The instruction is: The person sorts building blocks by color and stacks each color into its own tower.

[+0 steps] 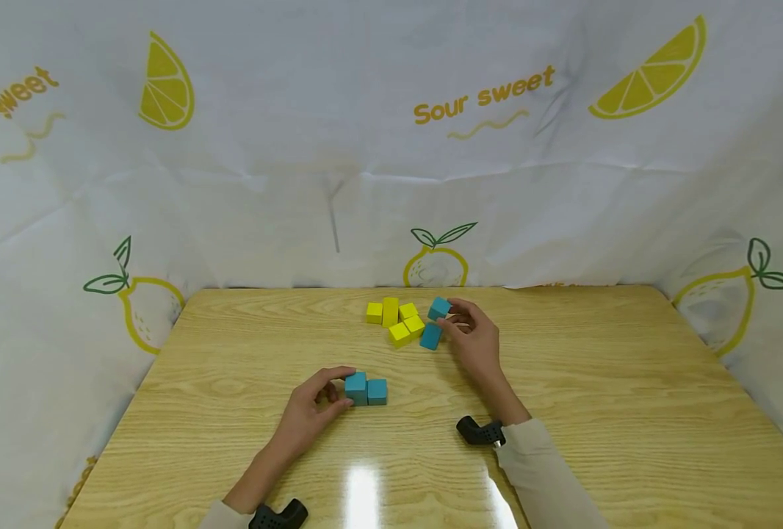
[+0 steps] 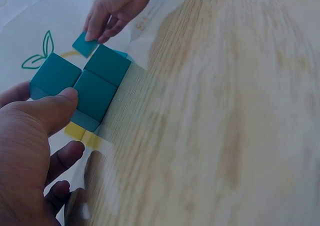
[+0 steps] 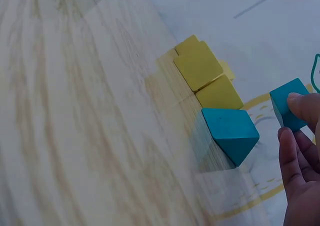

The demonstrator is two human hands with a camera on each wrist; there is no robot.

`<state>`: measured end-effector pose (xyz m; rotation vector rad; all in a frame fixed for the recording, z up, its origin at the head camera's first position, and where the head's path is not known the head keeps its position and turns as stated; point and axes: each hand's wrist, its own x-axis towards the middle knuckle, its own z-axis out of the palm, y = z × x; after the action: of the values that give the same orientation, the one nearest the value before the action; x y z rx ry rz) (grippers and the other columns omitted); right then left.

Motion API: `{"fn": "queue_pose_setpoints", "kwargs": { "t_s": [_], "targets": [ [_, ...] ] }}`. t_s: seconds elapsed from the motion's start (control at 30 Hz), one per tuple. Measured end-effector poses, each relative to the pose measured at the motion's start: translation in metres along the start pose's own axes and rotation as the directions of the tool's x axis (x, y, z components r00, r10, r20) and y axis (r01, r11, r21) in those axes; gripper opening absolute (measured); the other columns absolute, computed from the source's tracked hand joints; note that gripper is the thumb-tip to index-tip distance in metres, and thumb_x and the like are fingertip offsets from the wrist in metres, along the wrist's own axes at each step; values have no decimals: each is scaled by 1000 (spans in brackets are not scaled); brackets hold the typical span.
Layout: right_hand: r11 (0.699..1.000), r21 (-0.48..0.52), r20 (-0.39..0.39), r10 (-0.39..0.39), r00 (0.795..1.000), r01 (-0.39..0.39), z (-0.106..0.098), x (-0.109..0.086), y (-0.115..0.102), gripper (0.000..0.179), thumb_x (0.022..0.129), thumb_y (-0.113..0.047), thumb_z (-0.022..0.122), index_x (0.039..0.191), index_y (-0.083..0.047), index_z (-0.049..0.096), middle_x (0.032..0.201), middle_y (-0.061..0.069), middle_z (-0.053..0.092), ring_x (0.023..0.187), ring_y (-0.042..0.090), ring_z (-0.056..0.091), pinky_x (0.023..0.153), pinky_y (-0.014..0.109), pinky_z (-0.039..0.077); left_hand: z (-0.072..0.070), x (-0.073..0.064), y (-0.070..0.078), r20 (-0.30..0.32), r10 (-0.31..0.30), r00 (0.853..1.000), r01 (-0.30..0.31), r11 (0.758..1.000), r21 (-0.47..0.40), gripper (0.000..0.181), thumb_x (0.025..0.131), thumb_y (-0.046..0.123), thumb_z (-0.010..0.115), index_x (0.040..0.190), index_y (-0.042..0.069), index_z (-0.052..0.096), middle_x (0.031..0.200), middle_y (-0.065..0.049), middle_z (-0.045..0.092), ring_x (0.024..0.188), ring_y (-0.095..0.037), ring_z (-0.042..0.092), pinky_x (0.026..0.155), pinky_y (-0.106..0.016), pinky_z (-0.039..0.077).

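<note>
The left hand (image 1: 305, 416) is pinching a blue stack (image 1: 356, 391) between thumb and finger, the stack sitting at its fingertips on the counter (image 1: 233, 397). Just right of that stack, a single blue cube (image 1: 377, 393) is resting. Farther ahead and to the right of the left hand, yellow blocks (image 1: 399, 336) are lying clustered. Beside them, just left of the right hand, a blue block (image 1: 431, 337) is resting. The right hand (image 1: 477, 342) is holding another blue cube (image 1: 440, 308) in a pinch, raised apart from that block.
</note>
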<state>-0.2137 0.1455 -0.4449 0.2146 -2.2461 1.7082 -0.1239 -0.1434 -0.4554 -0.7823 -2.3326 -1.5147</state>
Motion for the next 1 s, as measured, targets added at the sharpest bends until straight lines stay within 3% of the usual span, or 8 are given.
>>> {"fn": "queue_pose_setpoints", "kwargs": {
  "t_s": [0.2,0.53,1.0],
  "targets": [
    [1000,14,40,2,999,-2,7,-5,12,38,89,-15,69,125,-6,60,112,13,59,94,24,60,81,27,49,0,-1,0,0,1,1000,-1,1000,-2,46,79,-11,71,122,1,60,90,-8,60,71,-24,52,59,-32,45],
    [996,81,179,-48,983,33,15,-26,-36,37,88,-1,68,123,4,58,111,20,59,94,38,58,79,38,51,-1,-2,0,-1,-4,1000,4,1000,-2,46,79,-10,71,123,1,59,89,-9,59,71,-24,52,59,-31,44],
    [993,91,308,-104,946,80,32,-46,-49,34,87,0,68,120,6,59,103,20,59,90,35,60,77,38,52,-1,0,0,1,4,1000,-4,1000,-7,45,79,-11,70,122,0,60,92,-10,60,70,-26,51,60,-34,45]
  ]
}}
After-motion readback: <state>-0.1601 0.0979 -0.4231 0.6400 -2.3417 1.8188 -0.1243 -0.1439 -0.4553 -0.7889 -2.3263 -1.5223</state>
